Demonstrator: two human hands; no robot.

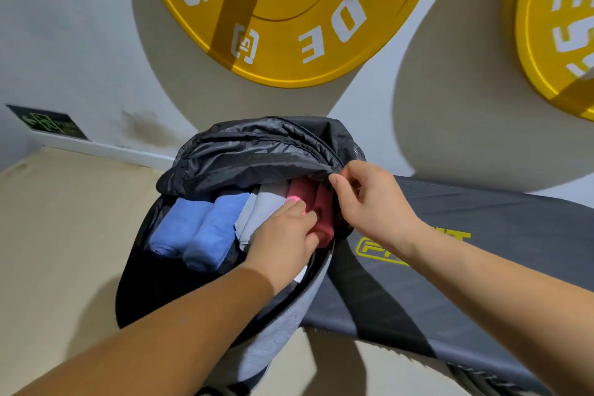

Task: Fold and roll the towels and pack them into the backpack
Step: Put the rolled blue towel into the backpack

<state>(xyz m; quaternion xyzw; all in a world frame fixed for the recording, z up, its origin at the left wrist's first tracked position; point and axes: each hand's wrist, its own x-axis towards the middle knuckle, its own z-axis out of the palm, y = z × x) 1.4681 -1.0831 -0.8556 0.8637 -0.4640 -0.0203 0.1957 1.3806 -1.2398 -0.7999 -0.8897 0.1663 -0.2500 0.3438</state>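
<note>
The black and grey backpack (257, 151) stands open in the middle of the view, leaning on a bench. Inside lie two rolled blue towels (196, 228) side by side on the left, a grey rolled towel (266, 202) in the middle and a red rolled towel (323, 209) on the right. My left hand (286, 241) reaches into the opening and grips the red towel's near end, fingers curled round it. My right hand (369, 199) pinches the edge of the black flap at the right of the opening and holds it up.
A dark padded bench (482, 235) with a yellow logo runs to the right under the backpack. Two large yellow weight plates (289, 10) hang on the white wall behind. Beige floor (64, 235) lies to the left, with a small green sign (48, 122) low on the wall.
</note>
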